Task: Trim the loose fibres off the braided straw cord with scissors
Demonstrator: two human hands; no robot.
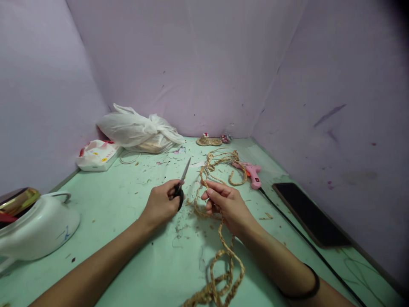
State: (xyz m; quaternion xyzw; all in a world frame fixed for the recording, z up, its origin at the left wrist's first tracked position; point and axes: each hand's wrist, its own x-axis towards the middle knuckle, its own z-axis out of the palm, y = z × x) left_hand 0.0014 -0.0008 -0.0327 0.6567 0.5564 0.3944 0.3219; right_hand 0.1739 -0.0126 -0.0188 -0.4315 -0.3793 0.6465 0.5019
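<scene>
My left hand [161, 205] is closed round the black handles of a pair of scissors [182, 183], whose blades point up and away toward the wall. My right hand [225, 204] pinches a braided jute rope [220, 168] just right of the scissors. The rope loops away over the green table [134, 238] toward the back and also trails down toward me in coils [220, 277]. The two hands sit close together, a few centimetres apart. A black band circles my right wrist.
A pink glue gun [252, 174] with a black cord lies right of the rope. A dark phone [308, 213] lies by the right wall. White plastic bags [140, 130] and a tissue pack [97, 155] sit at the back left, a white pot [35, 226] at far left. Fibre scraps litter the table.
</scene>
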